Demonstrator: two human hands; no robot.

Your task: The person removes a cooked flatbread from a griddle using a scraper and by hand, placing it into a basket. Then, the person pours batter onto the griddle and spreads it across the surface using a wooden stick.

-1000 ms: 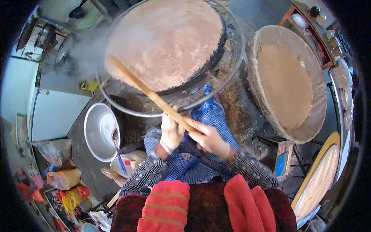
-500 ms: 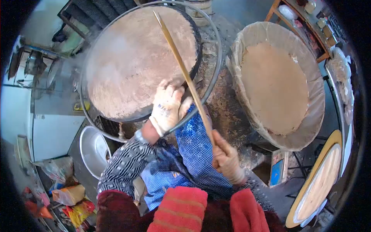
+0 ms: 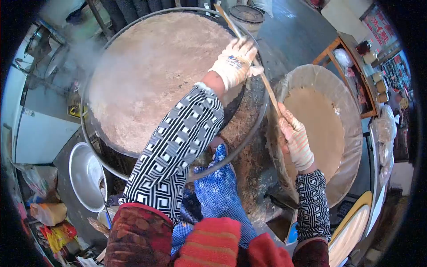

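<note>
A long, thin wooden stick (image 3: 271, 91) slants over the right rim of a big round griddle (image 3: 151, 75). My right hand (image 3: 296, 140), in a striped glove, is closed around its near end, above the edge of the tub of batter. Farther up, my left hand (image 3: 233, 64), in a white glove, is closed over the stick, hiding that stretch of it; the far tip shows beyond the fingers. A brown layer of batter covers the griddle, and steam rises from its left side. Brown batter (image 3: 313, 129) fills much of the plastic-lined tub (image 3: 351, 155).
A metal hoop (image 3: 255, 127) runs around the griddle. A silver basin (image 3: 80, 178) stands at lower left, near several plastic bags. On the right are a wooden shelf (image 3: 344, 53) with jars and a round wooden board (image 3: 353, 231). A lidded bucket (image 3: 247, 15) stands behind.
My left hand has moved from the griddle's near edge up and right onto the stick. My right hand has carried the stick right, toward the tub. The view has shifted.
</note>
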